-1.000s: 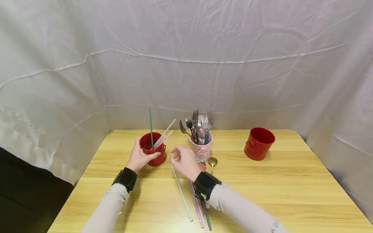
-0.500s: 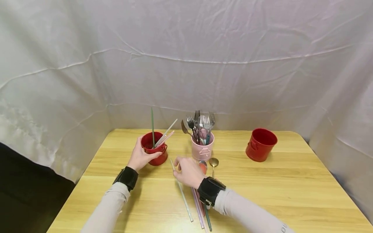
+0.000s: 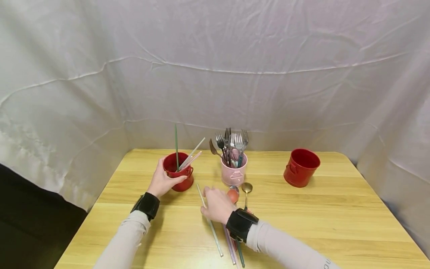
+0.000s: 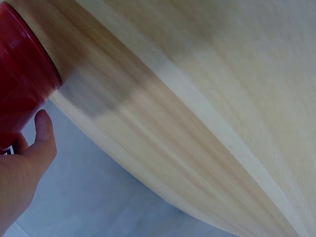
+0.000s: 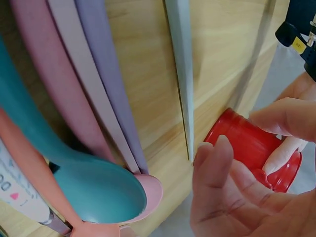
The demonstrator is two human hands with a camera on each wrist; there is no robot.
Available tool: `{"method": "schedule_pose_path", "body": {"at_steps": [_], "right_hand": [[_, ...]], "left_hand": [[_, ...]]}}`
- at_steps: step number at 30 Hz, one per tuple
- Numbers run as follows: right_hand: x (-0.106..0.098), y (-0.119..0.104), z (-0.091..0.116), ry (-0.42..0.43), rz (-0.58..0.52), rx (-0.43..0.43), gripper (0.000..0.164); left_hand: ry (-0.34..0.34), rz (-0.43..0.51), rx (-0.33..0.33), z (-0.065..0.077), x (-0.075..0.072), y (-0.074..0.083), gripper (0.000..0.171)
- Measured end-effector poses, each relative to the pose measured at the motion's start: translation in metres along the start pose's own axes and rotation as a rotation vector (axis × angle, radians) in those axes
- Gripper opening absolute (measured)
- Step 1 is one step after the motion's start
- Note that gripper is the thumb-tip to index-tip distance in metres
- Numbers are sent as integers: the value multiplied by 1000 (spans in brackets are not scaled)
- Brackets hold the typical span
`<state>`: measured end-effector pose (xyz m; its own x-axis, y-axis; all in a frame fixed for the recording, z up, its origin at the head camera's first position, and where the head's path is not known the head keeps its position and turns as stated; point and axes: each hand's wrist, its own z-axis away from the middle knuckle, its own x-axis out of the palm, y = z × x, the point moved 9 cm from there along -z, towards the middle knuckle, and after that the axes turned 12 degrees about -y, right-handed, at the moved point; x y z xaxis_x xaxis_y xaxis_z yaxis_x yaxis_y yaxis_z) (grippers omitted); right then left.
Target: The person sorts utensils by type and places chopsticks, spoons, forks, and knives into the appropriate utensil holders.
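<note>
My left hand grips the left red pail, its thumb across the front under the rim. In this pail stand a dark green chopstick and several pale and pink ones leaning right. My right hand hovers over a pale grey-green chopstick lying on the table. In the right wrist view its thumb and fingers are bent but apart with nothing between them, and the chopstick lies just beside the fingertips. The left wrist view shows the thumb against the red pail.
Right of that chopstick lie purple and pink chopsticks, a teal spoon, an orange spoon and a gold spoon. A pink pail full of forks stands behind. Another red pail stands at the right.
My right hand has moved back from beside the left pail toward me and down, over the pale chopstick. My left hand keeps its grip on the pail.
</note>
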<state>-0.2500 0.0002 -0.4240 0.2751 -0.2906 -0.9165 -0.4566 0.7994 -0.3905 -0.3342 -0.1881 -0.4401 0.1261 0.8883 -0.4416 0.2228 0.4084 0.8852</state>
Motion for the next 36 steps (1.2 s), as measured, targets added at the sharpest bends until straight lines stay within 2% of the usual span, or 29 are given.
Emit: {"method": "schedule_pose_path", "body": {"at_steps": [5, 12, 15, 19, 25, 28, 30, 34, 36], "right_hand": [[5, 2, 1, -16, 41, 36, 37], [13, 3, 4, -33, 112, 74, 33], [18, 3, 6, -44, 96, 75, 32], [24, 3, 6, -50, 56, 61, 30], [27, 3, 3, -57, 39, 67, 27], [27, 3, 2, -69, 29, 88, 25], [28, 3, 2, -75, 30, 101, 24], [31, 4, 0, -79, 62, 126, 23], [32, 6, -1, -81, 73, 143, 23]], "left_hand": [[-11, -3, -16, 2, 0, 6, 94], [-28, 39, -19, 13, 0, 38, 87], [-36, 34, -28, 16, 0, 43, 87], [-32, 41, -28, 14, 0, 38, 88], [-19, 11, -45, 5, 1, 12, 92], [-12, 1, -42, 2, 1, 4, 92], [-17, 11, -31, 3, 1, 9, 92], [-32, 31, -27, 10, 0, 30, 89], [-34, 29, -29, 10, 1, 28, 90]]}}
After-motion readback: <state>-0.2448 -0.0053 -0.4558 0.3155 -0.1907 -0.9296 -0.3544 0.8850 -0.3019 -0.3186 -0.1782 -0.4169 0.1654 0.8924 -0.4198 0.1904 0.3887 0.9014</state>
